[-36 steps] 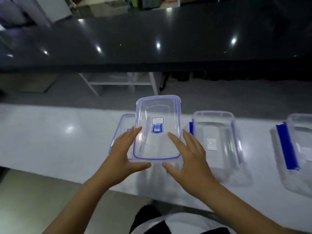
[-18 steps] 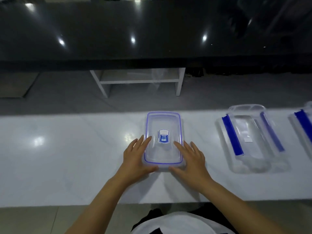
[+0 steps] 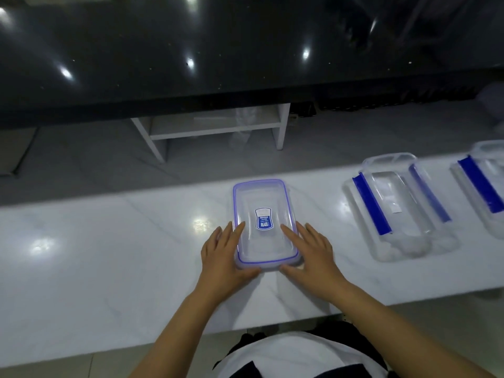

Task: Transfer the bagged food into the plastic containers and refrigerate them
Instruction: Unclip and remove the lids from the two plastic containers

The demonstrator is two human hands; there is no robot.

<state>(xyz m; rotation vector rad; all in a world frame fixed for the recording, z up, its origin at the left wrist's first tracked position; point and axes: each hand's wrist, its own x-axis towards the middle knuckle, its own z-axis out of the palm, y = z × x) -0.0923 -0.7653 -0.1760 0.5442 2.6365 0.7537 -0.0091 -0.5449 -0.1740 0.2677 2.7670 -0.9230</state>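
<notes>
Clear plastic container (image 3: 263, 223), blue-rimmed lid seated, empty, on white table (image 3: 109, 255); left hand (image 3: 222, 256) and right hand (image 3: 311, 255) flank it, fingers straight, pressing; no bagged food visible; filling, refrigeration outstanding.

Dim bluish light, ceiling-lamp glare on white counter (image 3: 109, 255), wide-angle edge bending
</notes>
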